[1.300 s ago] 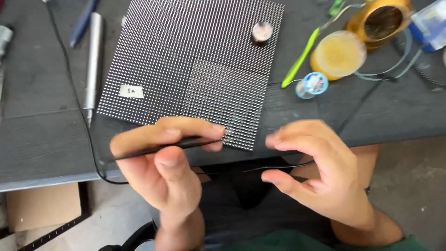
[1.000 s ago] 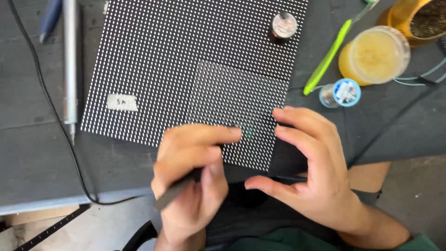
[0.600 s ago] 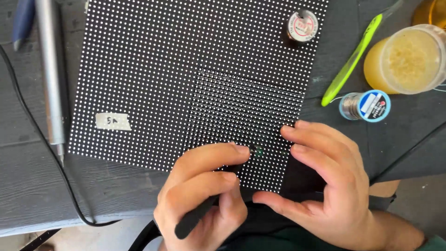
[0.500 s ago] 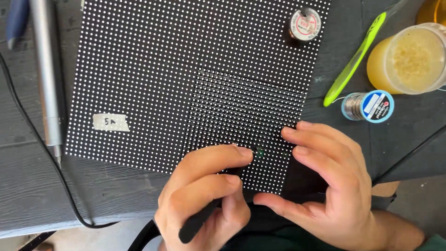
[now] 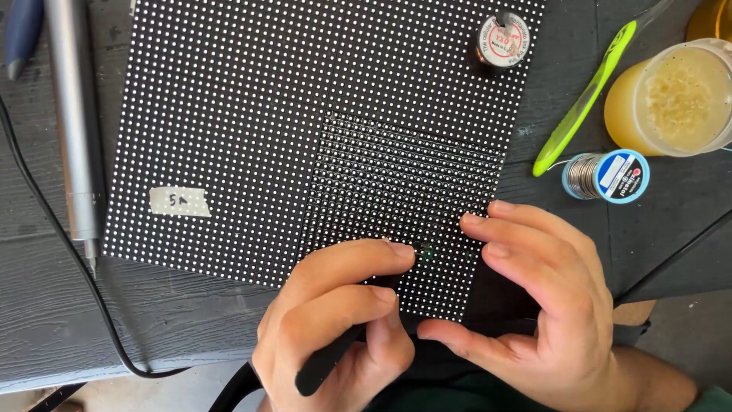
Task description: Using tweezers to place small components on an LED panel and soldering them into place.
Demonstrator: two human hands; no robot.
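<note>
Head view: the left hand (image 5: 335, 320) keeps its grip clamped on a black tool (image 5: 335, 355), tip at a small green part (image 5: 427, 252) on the dotted black panel (image 5: 305, 130). The right hand (image 5: 534, 305) rests beside it, fingers apart, on the panel's near corner on the dark surface (image 5: 46, 305).

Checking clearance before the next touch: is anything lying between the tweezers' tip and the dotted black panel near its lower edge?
Nothing visible. The left hand has the black tweezers tip right at the panel; the right hand sits beside it.
</note>
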